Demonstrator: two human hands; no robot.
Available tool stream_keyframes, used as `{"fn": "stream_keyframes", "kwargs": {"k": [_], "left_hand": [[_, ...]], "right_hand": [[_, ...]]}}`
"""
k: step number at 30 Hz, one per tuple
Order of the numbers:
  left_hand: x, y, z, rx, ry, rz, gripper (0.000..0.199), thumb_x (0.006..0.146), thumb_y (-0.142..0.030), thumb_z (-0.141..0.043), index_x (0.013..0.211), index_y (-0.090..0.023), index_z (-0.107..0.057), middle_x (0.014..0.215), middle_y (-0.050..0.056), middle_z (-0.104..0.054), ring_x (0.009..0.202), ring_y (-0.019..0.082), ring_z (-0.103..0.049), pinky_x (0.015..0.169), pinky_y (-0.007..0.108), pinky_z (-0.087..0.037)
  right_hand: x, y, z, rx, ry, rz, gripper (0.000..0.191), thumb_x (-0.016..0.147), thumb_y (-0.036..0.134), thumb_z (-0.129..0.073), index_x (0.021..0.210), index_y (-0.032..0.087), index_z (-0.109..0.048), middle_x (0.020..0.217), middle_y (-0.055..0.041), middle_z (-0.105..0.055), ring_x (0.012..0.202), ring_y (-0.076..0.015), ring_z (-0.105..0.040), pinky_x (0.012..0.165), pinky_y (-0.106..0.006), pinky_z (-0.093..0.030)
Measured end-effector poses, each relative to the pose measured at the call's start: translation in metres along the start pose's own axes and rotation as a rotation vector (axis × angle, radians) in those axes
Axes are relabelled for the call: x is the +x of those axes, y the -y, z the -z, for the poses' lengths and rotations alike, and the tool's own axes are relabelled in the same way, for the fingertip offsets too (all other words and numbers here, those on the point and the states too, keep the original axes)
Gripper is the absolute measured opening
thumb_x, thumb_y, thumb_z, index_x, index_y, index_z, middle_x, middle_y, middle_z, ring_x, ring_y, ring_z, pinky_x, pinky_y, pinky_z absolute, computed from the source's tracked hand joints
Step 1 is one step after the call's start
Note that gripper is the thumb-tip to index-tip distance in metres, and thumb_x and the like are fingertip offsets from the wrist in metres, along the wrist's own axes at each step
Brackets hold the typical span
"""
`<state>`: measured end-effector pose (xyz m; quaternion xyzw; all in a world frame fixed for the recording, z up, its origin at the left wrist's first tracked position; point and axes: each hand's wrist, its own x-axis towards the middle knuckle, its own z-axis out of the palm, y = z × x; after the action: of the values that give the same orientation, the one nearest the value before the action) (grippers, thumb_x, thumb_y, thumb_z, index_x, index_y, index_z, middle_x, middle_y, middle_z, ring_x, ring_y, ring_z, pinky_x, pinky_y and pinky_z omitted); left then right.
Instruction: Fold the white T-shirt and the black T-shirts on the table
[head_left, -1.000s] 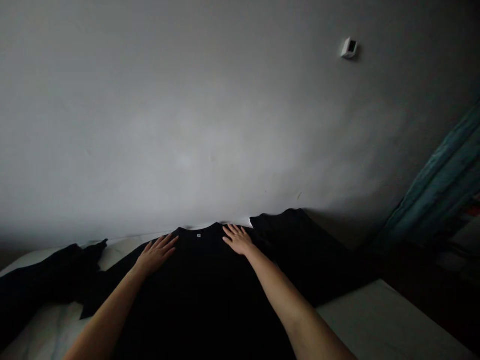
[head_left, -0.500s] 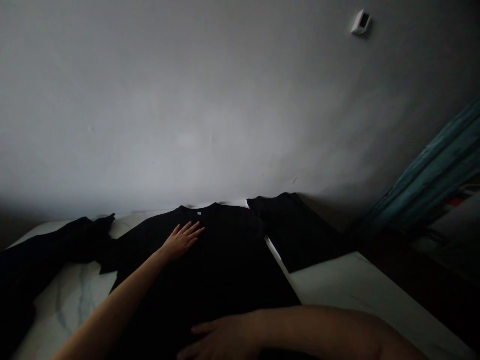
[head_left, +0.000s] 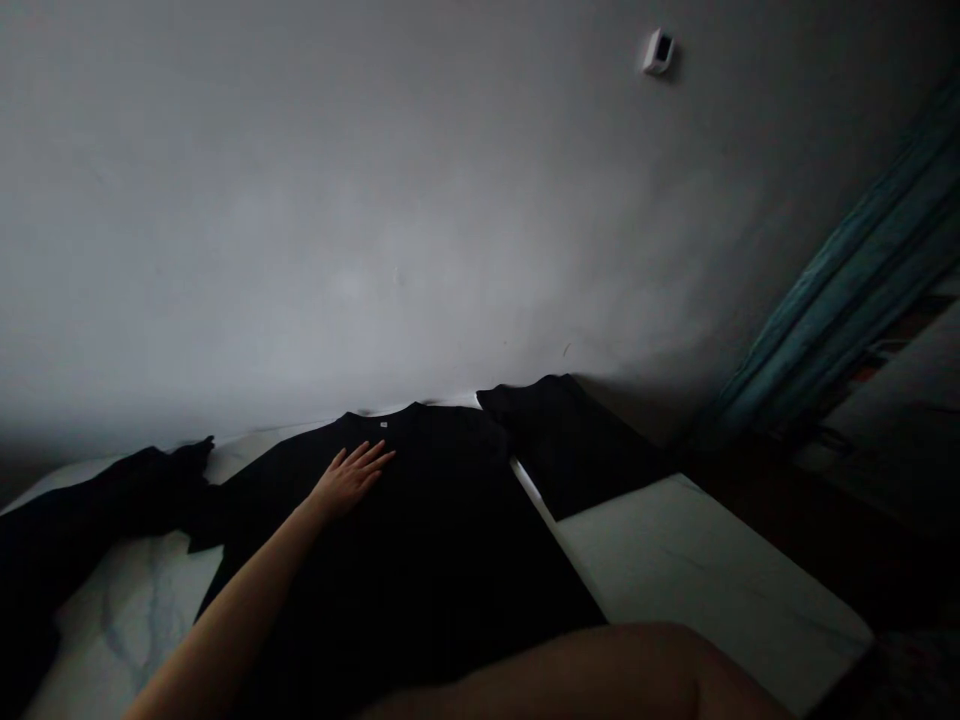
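Observation:
A black T-shirt (head_left: pixel 442 500) lies spread on a white marbled table, its neckline toward the wall and a small pale label inside the collar. My left hand (head_left: pixel 352 477) rests flat on its upper chest, just below the collar, with the fingers spread. Across the bottom of the view runs my right forearm, over the lower part of the shirt; the right hand itself is cut off by the frame's lower edge. The shirt's lower end is hidden in shadow and behind that arm.
Another dark garment (head_left: pixel 112 510) lies at the left, close to the shirt's sleeve. A folded black cloth (head_left: pixel 577 440) is by the right sleeve. The marbled table (head_left: pixel 697 560) ends at the right. A grey wall (head_left: pixel 337 220) stands behind, with a teal curtain (head_left: pixel 832 290) at right.
My right hand has slid down out of view, leaving only the forearm. My left hand stays on the shirt's chest. The view has turned slightly to the right.

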<state>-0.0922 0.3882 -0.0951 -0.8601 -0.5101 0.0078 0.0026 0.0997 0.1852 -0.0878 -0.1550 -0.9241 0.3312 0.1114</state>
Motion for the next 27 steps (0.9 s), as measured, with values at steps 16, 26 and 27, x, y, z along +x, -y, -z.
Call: {"fn": "stream_keyframes", "kwargs": {"k": [16, 26, 27], "left_hand": [[-0.01, -0.024, 0.01, 0.153, -0.165, 0.033, 0.049, 0.093, -0.022, -0.038, 0.14, -0.022, -0.052, 0.147, 0.011, -0.05, 0.136, 0.032, -0.045, 0.114, 0.055, -0.029], [-0.02, -0.126, 0.009, -0.314, -0.008, -0.376, 0.046, 0.1, -0.028, -0.031, 0.144, -0.031, -0.042, 0.156, 0.001, -0.037, 0.146, 0.025, -0.026, 0.118, 0.056, -0.023], [-0.019, -0.126, 0.009, -0.349, 0.009, -0.366, 0.046, 0.101, -0.031, -0.029, 0.146, -0.031, -0.039, 0.157, 0.001, -0.034, 0.147, 0.025, -0.025, 0.118, 0.056, -0.023]], "right_hand": [[-0.151, -0.063, 0.026, -0.463, -0.826, -0.964, 0.062, 0.091, 0.045, -0.051, 0.142, 0.011, -0.045, 0.151, -0.0203, -0.038, 0.14, -0.0342, -0.035, 0.114, -0.056, -0.03], [-0.158, -0.073, 0.112, 0.416, -0.788, -1.191, 0.017, 0.072, 0.024, -0.076, 0.085, 0.015, -0.069, 0.082, -0.004, -0.073, 0.082, -0.0213, -0.07, 0.068, -0.026, -0.054], [-0.153, -0.074, 0.116, 0.452, -0.744, -1.194, 0.019, 0.068, 0.024, -0.079, 0.081, 0.015, -0.069, 0.078, -0.0032, -0.073, 0.078, -0.021, -0.07, 0.065, -0.025, -0.053]]}}
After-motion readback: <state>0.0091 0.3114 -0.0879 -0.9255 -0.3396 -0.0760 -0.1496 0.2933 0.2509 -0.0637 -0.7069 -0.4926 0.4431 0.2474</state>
